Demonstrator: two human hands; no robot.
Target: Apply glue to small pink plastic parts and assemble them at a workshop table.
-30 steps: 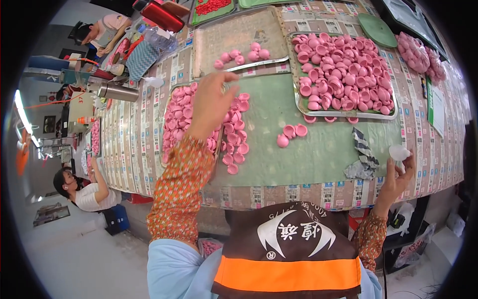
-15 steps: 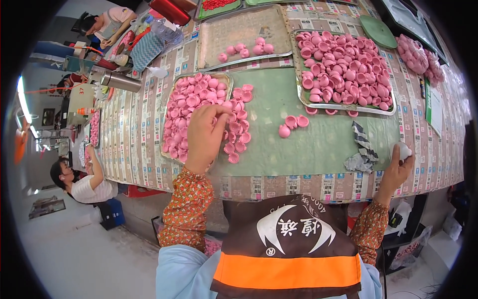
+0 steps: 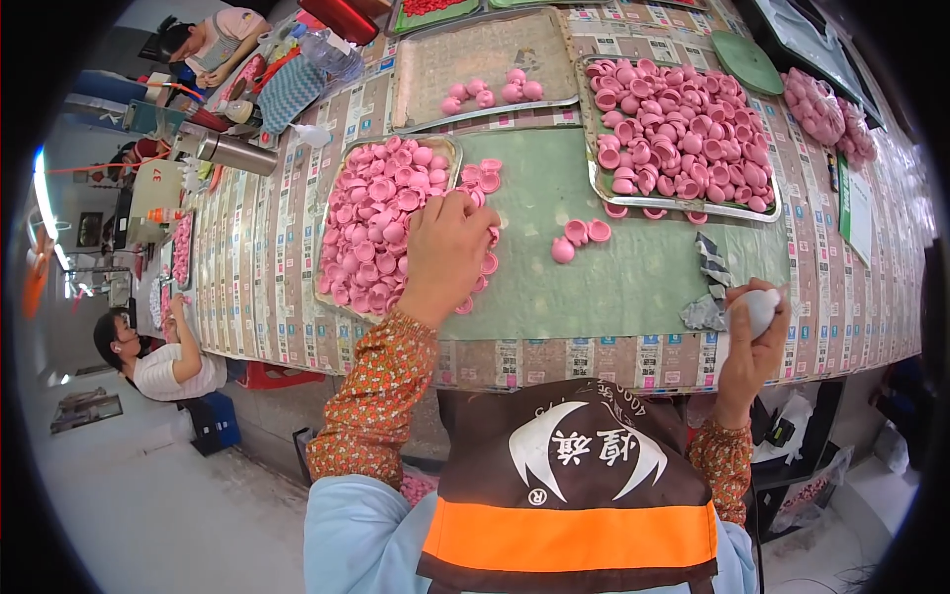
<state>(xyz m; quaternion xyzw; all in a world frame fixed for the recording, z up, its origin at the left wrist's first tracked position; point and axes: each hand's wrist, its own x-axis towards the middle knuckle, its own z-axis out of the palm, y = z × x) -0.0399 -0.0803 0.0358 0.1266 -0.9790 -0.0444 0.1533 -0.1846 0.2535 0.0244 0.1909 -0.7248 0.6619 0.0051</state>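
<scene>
- Nearest, at the lower edge of the frame, the person's orange-and-brown vest and two patterned sleeves rise toward the desk (image 3: 554,361), whose front strip is papered in printed sheets, with a green mat (image 3: 633,267) lying over the middle.
- Right of centre at the desk's near edge, the right hand (image 3: 749,332) has its grip clamped on a small white rounded object (image 3: 760,309); crumpled grey wrapping (image 3: 708,297) lies just beside it.
- Centre-left, the left hand (image 3: 447,252) rests palm down on the pink caps (image 3: 381,223), fingers curled into the heap; I cannot tell if they are pinching one. That heap fills the near metal tray (image 3: 332,267) and spills onto the mat.
- Three loose pink caps (image 3: 579,238) sit on the mat, mid-frame.
- Farther up there are two more metal trays: the right tray (image 3: 594,173) is packed with caps, the upper middle tray (image 3: 465,59) holds about six.
- Two other people work at the left of the frame, one low, one at the upper left, over a grey floor.
- Since half a second ago the left hand has stayed on the heap, and the right hand has lifted slightly with its object.
</scene>
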